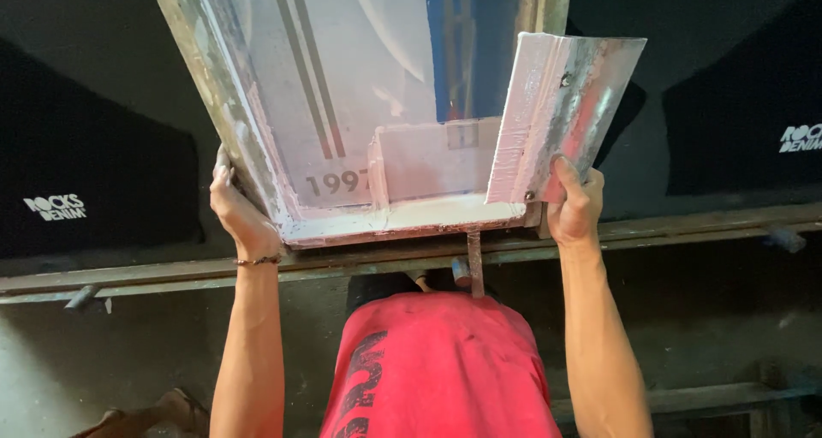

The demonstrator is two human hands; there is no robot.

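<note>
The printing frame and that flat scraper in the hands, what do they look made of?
The frame looks like wood or metal, its worn, paint-caked greenish edges leaving that open; its stretched panel is a thin, see-through mesh. The scraper seems a pale board, possibly wood, smeared with pink and white ink. The right hand grips it; the left hand holds the frame.

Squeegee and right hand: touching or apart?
Touching. The head view shows the right hand gripping the squeegee by its lower edge, thumb pressed flat on its face, no gap.
</note>
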